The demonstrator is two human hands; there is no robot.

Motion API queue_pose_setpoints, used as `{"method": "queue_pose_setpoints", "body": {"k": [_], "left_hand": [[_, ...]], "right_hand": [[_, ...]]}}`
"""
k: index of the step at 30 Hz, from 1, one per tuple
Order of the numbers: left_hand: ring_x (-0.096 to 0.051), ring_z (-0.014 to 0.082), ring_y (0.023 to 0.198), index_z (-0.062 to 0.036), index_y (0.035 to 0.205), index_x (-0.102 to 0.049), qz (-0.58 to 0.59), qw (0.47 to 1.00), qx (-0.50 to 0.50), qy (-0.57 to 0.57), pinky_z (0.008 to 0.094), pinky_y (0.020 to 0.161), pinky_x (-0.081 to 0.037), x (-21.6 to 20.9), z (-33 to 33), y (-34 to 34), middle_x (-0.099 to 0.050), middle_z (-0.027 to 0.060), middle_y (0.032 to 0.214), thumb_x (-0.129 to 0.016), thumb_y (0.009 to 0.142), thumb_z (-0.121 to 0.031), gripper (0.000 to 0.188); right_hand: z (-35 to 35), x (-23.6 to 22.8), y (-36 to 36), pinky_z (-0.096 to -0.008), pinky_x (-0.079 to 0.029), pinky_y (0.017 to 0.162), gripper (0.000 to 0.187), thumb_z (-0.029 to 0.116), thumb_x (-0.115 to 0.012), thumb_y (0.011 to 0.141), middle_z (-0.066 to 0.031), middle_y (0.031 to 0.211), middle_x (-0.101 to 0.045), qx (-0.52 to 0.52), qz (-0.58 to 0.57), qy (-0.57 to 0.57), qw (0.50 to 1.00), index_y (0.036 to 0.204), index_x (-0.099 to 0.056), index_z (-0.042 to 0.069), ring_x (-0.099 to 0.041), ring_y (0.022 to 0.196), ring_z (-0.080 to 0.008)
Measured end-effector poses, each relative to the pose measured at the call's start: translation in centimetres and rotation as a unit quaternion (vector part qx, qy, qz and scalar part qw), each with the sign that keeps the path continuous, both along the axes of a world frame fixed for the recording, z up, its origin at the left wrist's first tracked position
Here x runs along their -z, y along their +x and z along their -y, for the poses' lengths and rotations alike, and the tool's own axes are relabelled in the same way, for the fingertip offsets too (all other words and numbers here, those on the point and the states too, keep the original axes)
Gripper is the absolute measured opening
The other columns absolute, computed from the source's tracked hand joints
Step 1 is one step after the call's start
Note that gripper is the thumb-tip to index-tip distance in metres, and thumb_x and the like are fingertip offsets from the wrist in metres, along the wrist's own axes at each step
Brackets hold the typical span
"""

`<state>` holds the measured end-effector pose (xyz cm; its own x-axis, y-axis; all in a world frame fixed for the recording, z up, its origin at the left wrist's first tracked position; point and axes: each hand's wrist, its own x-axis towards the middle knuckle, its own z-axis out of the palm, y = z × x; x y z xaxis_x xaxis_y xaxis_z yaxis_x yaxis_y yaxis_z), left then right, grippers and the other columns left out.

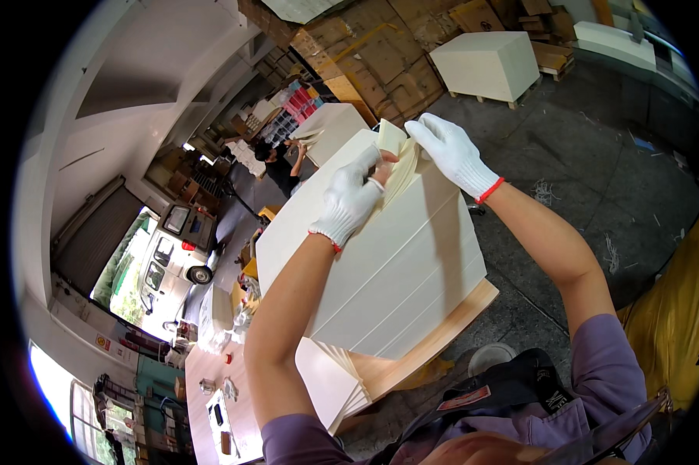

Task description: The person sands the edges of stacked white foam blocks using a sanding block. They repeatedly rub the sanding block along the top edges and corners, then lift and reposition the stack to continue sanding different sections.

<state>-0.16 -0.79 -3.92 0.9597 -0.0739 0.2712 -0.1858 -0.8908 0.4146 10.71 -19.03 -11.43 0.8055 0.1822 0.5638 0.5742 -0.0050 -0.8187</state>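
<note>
A tall stack of cream-white paper (388, 271) stands in front of me on a wooden pallet (435, 332). At its top edge, a batch of paper sheets (401, 177) is lifted and bent into a fan. My left hand (348, 198), in a white knit glove with a red cuff, is closed on the left side of that batch; its thumb and a fingertip show bare. My right hand (452, 155), gloved the same way, has its fingers curled over the batch's right end. The right fingertips are partly hidden behind the sheets.
At the lower left is a table (210, 360) with loose sheets (330, 380) on its near end. Another paper stack (485, 66) stands far right. A person (276, 164) works at a further stack (330, 128). Scraps (545, 192) litter the floor. Yellow cloth (667, 318) hangs at right.
</note>
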Motion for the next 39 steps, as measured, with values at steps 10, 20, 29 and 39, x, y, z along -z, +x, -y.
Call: {"method": "queue_pose_setpoints", "body": {"k": [10, 20, 29, 39], "left_hand": [[-0.067, 0.0161, 0.076, -0.0141, 0.125, -0.069, -0.019, 0.997, 0.019, -0.075, 0.0351, 0.073, -0.054, 0.4, -0.3, 0.5, -0.074, 0.0079, 0.096, -0.08, 0.092, -0.027, 0.037], [-0.06, 0.0133, 0.093, -0.0115, 0.15, -0.057, 0.059, 0.996, 0.046, -0.04, 0.0295, 0.101, -0.048, 0.4, 0.2, -0.2, -0.069, 0.0056, 0.102, -0.062, 0.098, -0.009, 0.052], [-0.071, 0.0219, 0.106, -0.0223, 0.152, -0.054, 0.05, 0.999, 0.02, 0.004, 0.0358, 0.116, -0.04, -0.1, 1.5, -0.8, -0.075, 0.0125, 0.113, -0.06, 0.1, -0.017, 0.053], [-0.071, 0.031, 0.116, -0.0157, 0.143, -0.062, 0.028, 0.998, 0.028, 0.045, 0.0402, 0.098, -0.054, -0.1, -0.1, 2.0, -0.074, 0.0181, 0.125, -0.065, 0.101, -0.028, 0.044]], "right_hand": [[-0.1, 0.4, 0.6, -0.0395, -0.045, 0.073, 0.056, 0.056, -0.053, 0.105, -0.012, 0.076, -0.059, 0.013, 0.005, 0.003, 1.0, 0.088, -0.057, 0.003, -0.055, 0.072, -0.0252], [-0.2, 0.1, -0.1, -0.0395, -0.047, 0.074, 0.055, 0.056, -0.055, 0.104, -0.0114, 0.079, -0.063, 0.025, 0.0, -0.006, 1.0, 0.09, -0.058, 0.003, -0.059, 0.074, -0.0257], [-0.4, 1.2, 0.7, -0.0401, -0.047, 0.07, 0.044, 0.047, -0.059, 0.104, -0.0112, 0.076, -0.062, 0.037, 0.034, 0.002, 0.999, 0.091, -0.06, 0.004, -0.06, 0.07, -0.0245], [-0.6, 1.0, 0.7, -0.037, -0.047, 0.072, 0.042, 0.043, -0.06, 0.104, -0.0076, 0.075, -0.062, -0.017, 0.008, 0.055, 0.998, 0.086, -0.06, 0.005, -0.057, 0.07, -0.0193]]}}
